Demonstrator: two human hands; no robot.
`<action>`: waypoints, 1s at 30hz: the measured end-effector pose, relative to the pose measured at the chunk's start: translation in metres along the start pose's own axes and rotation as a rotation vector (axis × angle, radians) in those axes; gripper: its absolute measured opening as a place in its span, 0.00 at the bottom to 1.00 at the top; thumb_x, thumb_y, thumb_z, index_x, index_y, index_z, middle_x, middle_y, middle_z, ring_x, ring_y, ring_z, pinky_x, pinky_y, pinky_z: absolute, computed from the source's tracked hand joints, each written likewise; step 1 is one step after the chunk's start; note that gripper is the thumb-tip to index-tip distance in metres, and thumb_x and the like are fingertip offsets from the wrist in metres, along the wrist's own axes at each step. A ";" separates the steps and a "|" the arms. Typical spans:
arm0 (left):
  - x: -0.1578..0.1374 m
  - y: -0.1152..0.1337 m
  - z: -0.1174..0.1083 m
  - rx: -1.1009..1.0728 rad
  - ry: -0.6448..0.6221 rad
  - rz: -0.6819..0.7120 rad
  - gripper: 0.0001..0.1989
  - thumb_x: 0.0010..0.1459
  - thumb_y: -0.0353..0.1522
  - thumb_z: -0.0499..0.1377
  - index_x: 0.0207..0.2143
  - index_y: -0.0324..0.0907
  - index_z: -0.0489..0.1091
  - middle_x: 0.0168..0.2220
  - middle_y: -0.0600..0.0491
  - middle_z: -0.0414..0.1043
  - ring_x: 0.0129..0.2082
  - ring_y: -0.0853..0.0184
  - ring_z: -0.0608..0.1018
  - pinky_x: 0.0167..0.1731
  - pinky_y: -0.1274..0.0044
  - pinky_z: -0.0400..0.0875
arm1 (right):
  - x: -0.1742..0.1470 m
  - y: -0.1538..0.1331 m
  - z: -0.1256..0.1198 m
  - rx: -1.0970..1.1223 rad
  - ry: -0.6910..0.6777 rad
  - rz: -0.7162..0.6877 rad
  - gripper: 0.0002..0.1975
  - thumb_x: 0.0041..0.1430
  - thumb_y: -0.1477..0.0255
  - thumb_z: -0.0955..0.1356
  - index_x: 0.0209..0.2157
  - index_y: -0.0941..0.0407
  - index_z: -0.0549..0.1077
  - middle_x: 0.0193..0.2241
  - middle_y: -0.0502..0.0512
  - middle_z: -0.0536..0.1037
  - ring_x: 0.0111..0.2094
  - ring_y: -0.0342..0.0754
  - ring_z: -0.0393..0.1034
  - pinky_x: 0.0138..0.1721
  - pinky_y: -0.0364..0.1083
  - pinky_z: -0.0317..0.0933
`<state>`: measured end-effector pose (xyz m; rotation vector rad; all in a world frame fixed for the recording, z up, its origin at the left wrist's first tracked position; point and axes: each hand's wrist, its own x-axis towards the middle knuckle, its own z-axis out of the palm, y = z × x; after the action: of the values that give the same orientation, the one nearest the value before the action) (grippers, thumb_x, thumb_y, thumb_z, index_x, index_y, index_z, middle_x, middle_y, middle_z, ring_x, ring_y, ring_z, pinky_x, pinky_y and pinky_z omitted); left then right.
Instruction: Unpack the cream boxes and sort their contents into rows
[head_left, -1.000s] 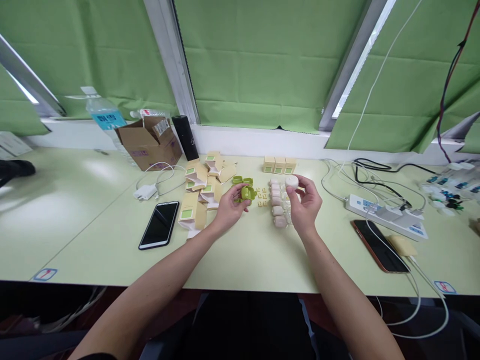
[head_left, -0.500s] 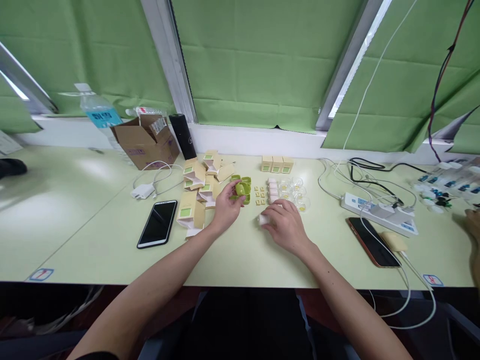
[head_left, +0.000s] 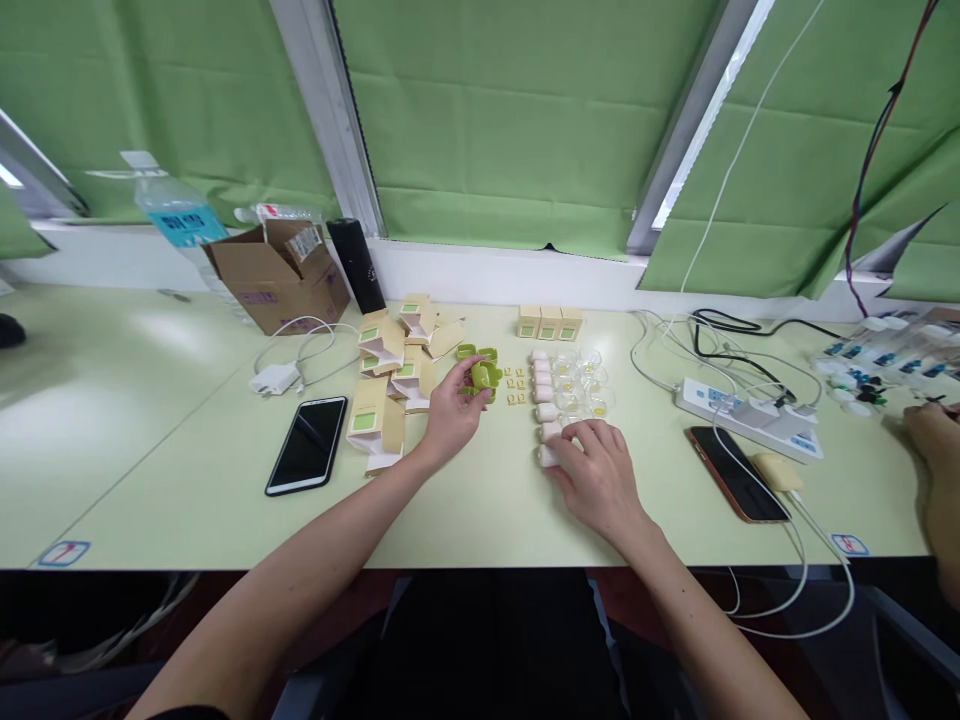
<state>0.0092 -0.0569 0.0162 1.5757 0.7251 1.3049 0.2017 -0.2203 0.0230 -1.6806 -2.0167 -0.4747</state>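
My left hand (head_left: 452,412) is closed on a small green cup-shaped piece (head_left: 486,375), held over several similar green pieces (head_left: 487,354) on the table. At the near end of a row of small pinkish-white blocks (head_left: 542,379), my right hand (head_left: 600,478) pinches one white block (head_left: 547,456) between thumb and fingers. Beside that row lie several clear round plastic pieces (head_left: 589,376) with yellow spots in some. Between the green pieces and the row sit several tiny yellow pieces (head_left: 515,385), set out in two columns.
Opened cream cartons (head_left: 379,410) lie left of my left hand; three closed small boxes (head_left: 550,322) stand at the back. Phones (head_left: 307,445) lie on both sides. A power strip (head_left: 746,420) with cables is on the right, near another person's hand (head_left: 934,435). A cardboard box (head_left: 281,285) stands back left.
My right hand has moved slightly right and nearer with the white block, bringing it to the row's near end. My left hand keeps hold of the green piece. The whole view has shifted slightly.
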 end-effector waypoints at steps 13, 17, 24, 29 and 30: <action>-0.002 0.004 0.002 0.008 -0.013 -0.019 0.26 0.56 0.31 0.65 0.58 0.45 0.72 0.55 0.45 0.75 0.48 0.60 0.78 0.30 0.77 0.80 | -0.005 0.000 0.002 0.001 -0.080 0.080 0.21 0.56 0.77 0.73 0.52 0.56 0.73 0.42 0.59 0.80 0.42 0.57 0.67 0.43 0.53 0.55; -0.002 0.005 0.002 0.013 -0.016 -0.010 0.25 0.56 0.31 0.65 0.58 0.45 0.72 0.55 0.45 0.75 0.48 0.60 0.78 0.30 0.77 0.80 | -0.003 0.001 -0.001 0.004 -0.115 0.091 0.23 0.55 0.75 0.73 0.54 0.56 0.72 0.42 0.59 0.79 0.43 0.58 0.67 0.43 0.53 0.56; -0.002 0.006 0.002 0.022 -0.016 -0.011 0.25 0.57 0.32 0.65 0.58 0.44 0.71 0.54 0.44 0.75 0.48 0.59 0.78 0.30 0.76 0.80 | -0.004 0.002 -0.006 0.013 -0.160 0.106 0.28 0.54 0.73 0.75 0.57 0.55 0.70 0.45 0.59 0.78 0.45 0.59 0.67 0.44 0.54 0.58; -0.003 0.006 0.002 0.017 -0.019 0.004 0.25 0.57 0.32 0.65 0.58 0.44 0.71 0.54 0.44 0.76 0.47 0.59 0.79 0.30 0.77 0.80 | 0.014 0.025 -0.022 0.325 -0.076 0.156 0.28 0.59 0.65 0.74 0.59 0.52 0.68 0.43 0.57 0.77 0.45 0.58 0.68 0.46 0.55 0.63; -0.003 0.006 0.002 0.015 -0.021 0.007 0.25 0.57 0.32 0.65 0.58 0.44 0.71 0.54 0.44 0.76 0.48 0.59 0.79 0.30 0.77 0.80 | 0.022 0.031 -0.024 0.409 0.007 0.184 0.25 0.61 0.64 0.73 0.58 0.52 0.69 0.41 0.56 0.77 0.44 0.57 0.69 0.46 0.55 0.64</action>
<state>0.0102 -0.0622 0.0204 1.6026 0.7191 1.2890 0.2324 -0.2094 0.0545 -1.5790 -1.7817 -0.0014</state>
